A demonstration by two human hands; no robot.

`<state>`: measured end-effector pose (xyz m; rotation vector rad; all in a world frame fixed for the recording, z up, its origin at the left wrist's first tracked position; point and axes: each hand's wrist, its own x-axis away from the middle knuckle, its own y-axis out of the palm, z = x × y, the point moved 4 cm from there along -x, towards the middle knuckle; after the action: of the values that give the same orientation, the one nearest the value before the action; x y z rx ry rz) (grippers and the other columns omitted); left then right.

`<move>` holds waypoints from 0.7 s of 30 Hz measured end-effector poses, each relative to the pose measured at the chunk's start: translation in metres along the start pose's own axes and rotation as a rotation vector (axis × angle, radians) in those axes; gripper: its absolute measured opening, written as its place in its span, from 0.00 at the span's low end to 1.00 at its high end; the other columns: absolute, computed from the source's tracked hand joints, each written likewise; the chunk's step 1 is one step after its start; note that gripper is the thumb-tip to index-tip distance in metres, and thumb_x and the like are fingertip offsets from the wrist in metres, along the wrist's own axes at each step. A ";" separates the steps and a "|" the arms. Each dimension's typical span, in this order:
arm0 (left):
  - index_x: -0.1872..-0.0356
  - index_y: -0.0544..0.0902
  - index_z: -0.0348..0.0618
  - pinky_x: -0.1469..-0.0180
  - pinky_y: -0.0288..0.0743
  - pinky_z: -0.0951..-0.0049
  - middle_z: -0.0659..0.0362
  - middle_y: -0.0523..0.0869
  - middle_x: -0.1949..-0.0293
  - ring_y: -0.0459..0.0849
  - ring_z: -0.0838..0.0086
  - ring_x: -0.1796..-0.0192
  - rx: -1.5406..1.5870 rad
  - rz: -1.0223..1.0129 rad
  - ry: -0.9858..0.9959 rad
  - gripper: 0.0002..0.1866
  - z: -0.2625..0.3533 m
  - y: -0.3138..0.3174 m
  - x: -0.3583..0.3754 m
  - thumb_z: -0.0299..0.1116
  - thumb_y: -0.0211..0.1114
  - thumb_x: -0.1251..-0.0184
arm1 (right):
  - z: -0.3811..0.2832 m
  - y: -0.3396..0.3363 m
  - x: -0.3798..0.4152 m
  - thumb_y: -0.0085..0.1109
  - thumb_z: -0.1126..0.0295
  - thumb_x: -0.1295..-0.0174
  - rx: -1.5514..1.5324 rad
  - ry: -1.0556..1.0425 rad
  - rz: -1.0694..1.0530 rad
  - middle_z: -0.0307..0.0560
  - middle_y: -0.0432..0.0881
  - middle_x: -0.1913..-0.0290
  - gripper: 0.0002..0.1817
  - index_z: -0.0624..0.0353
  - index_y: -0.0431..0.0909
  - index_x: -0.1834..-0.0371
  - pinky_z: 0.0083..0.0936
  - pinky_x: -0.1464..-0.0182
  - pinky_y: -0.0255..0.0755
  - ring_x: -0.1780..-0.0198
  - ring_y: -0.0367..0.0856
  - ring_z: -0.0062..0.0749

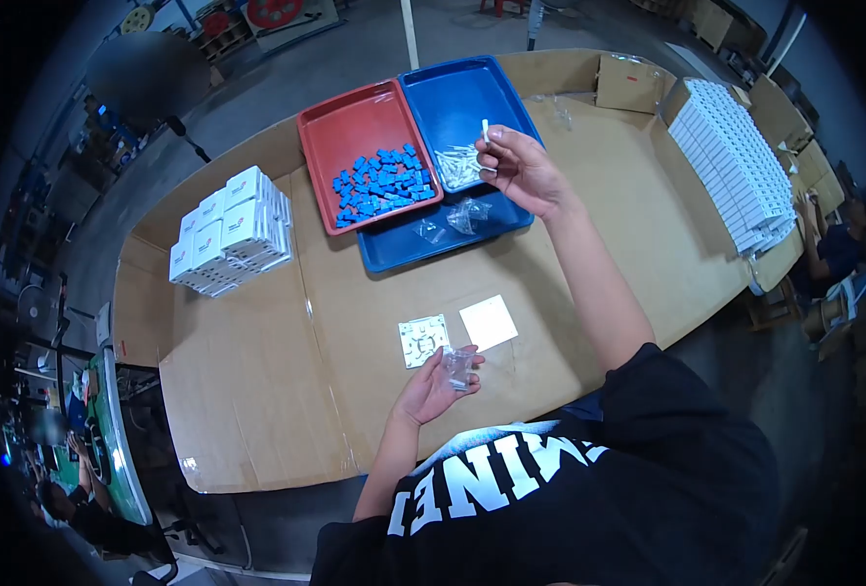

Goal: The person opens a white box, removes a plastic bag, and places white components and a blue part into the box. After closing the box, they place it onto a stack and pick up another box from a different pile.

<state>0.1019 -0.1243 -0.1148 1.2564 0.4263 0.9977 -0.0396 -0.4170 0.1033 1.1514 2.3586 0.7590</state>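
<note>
Well, the largest thing is the cardboard-covered desk (247, 400), spread out beneath both hands. Well to the right of the right hand (528, 174), rows of white pieces (731, 166) stand in a long stack. Just beside that hand, on its left, lies a blue tray (460, 93) with small pale parts (457, 166) at its near end; a red tray (360, 115) holding blue parts (384, 186) lies beyond it. A second blue tray (386, 256) shows on the near side of these two, with crumpled clear plastic (466, 215) in it. Farther left of both hands is a stack of white boxes (228, 230). The left hand (431, 393) is palm up, loosely cupped, fingers around a clear bag (458, 369); its contents are too small to tell. Just beyond that hand lie a plain white square (489, 322) and a molded white frame (423, 340). Smallest, a slim pale piece (485, 130) is pinched upright between the right hand's thumb and fingers.
</note>
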 end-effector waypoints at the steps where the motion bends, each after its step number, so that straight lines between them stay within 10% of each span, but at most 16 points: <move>1: 0.22 0.67 0.35 0.35 0.80 0.57 0.48 0.82 0.36 0.85 0.60 0.46 0.004 0.004 -0.006 0.34 -0.001 -0.001 0.000 0.55 0.42 0.12 | 0.003 0.002 0.006 0.67 0.64 0.26 -0.003 0.003 0.007 0.39 0.87 0.58 0.07 0.54 0.84 0.54 0.23 0.57 0.76 0.62 0.80 0.18; 8: 0.24 0.67 0.31 0.37 0.81 0.58 0.47 0.85 0.40 0.88 0.60 0.48 0.149 -0.024 0.155 0.35 0.010 0.043 0.017 0.54 0.47 0.13 | 0.077 -0.015 0.067 0.68 0.71 0.29 0.233 0.152 0.152 0.34 0.84 0.63 0.07 0.58 0.85 0.52 0.15 0.62 0.73 0.65 0.78 0.15; 10: 0.28 0.74 0.30 0.34 0.78 0.60 0.47 0.88 0.43 0.89 0.63 0.46 -0.424 0.049 0.351 0.33 0.030 0.070 0.020 0.53 0.45 0.11 | 0.092 0.002 0.098 0.68 0.72 0.29 0.188 0.194 0.205 0.34 0.81 0.66 0.07 0.58 0.84 0.51 0.18 0.62 0.72 0.67 0.76 0.17; 21: 0.31 0.76 0.34 0.42 0.82 0.63 0.44 0.88 0.43 0.90 0.62 0.48 -0.359 0.181 0.328 0.32 0.045 0.087 0.008 0.53 0.39 0.10 | 0.074 0.052 0.132 0.72 0.74 0.36 1.016 0.200 -0.142 0.36 0.89 0.64 0.05 0.60 0.90 0.58 0.21 0.58 0.76 0.64 0.81 0.18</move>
<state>0.1064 -0.1458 -0.0192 0.8193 0.3684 1.3760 -0.0438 -0.2620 0.0630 1.2411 3.0328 -0.4946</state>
